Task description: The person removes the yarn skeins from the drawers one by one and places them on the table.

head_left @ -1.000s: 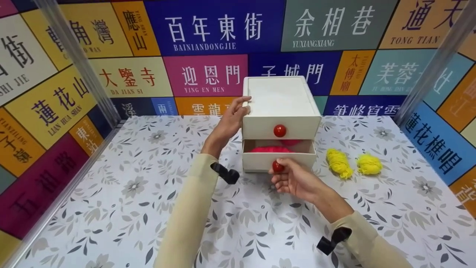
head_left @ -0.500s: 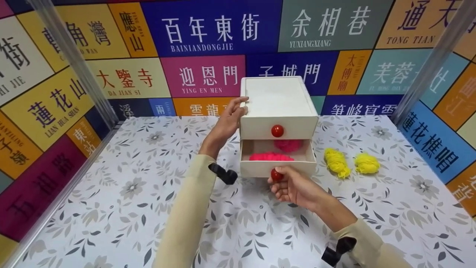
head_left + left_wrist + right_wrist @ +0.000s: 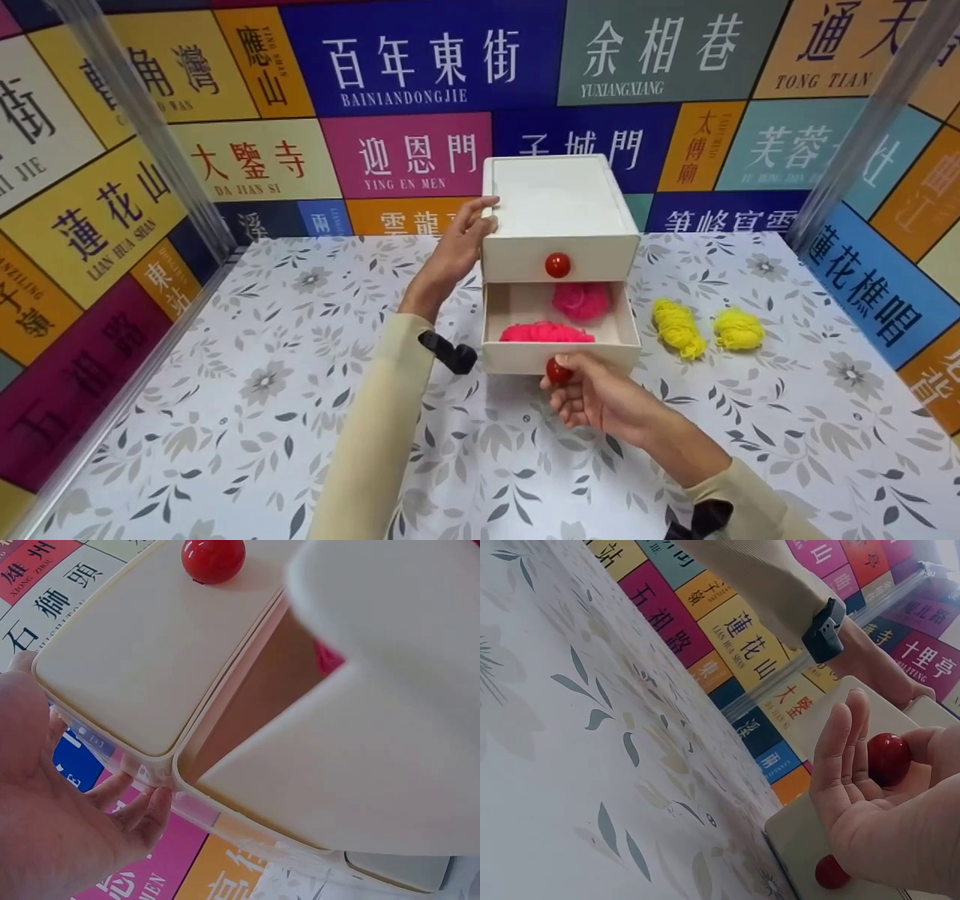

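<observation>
- Lower drawer (image 3: 521, 358) stood pulled out from the white cabinet (image 3: 555, 195), beneath the closed upper drawer (image 3: 517, 259).
- Your right hand (image 3: 600, 397) pinched the lower red knob (image 3: 557, 370) between thumb and fingers.
- Your left hand (image 3: 461, 241) rested against the cabinet's left side, its fingers relaxed at the top edge.
- One long pink bundle (image 3: 546, 333) lay near the lower drawer's front, a rounder pink bundle (image 3: 581, 301) farther back.
- Two yellow bundles (image 3: 678, 328) lay on the flowered table (image 3: 262, 442), right of the cabinet.

One cabinet (image 3: 555, 195); two drawers (image 3: 517, 358); two red knobs (image 3: 557, 265); two pink bundles (image 3: 581, 301); two yellow bundles (image 3: 679, 328)
</observation>
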`<state>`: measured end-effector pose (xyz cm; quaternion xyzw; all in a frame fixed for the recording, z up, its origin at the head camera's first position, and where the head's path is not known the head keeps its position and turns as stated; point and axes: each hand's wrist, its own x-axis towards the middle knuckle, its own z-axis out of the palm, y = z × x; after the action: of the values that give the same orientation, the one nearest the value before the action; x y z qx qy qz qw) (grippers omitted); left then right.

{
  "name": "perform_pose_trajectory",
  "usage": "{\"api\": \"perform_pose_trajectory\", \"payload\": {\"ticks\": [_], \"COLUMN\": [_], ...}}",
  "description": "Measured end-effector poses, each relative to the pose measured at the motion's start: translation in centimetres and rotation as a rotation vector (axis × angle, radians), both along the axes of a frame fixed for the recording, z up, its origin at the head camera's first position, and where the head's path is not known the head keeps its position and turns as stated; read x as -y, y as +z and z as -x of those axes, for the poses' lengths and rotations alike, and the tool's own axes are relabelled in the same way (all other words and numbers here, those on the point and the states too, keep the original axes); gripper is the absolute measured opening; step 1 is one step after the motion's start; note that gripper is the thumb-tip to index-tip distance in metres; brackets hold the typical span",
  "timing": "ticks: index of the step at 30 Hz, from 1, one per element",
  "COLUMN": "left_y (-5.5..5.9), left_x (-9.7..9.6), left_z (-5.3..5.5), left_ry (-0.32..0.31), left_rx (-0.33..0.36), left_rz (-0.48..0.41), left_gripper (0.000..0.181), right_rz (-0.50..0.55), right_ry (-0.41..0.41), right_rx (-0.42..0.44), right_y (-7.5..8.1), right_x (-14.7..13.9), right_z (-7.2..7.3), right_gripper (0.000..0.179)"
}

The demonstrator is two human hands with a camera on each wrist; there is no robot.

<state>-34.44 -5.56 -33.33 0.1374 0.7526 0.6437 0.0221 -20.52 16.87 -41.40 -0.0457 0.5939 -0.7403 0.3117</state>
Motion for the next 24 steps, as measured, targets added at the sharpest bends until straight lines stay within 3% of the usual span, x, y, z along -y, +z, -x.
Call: {"api": "perform_pose_trajectory", "payload": {"ticks": [24], "left_y": [0.2], "left_x": [0.2], "left_z": [-0.1], "left_ry": [-0.014], "left_rx": [0.004], "left_rz": [0.003], "left_gripper": [0.041], "right_rz": [0.011], "right_ry": [0.079], "right_rx": [-0.013], "right_y": [-0.1], "right_x": [-0.4], "right_z": [-2.9], "right_gripper": [0.033]}}
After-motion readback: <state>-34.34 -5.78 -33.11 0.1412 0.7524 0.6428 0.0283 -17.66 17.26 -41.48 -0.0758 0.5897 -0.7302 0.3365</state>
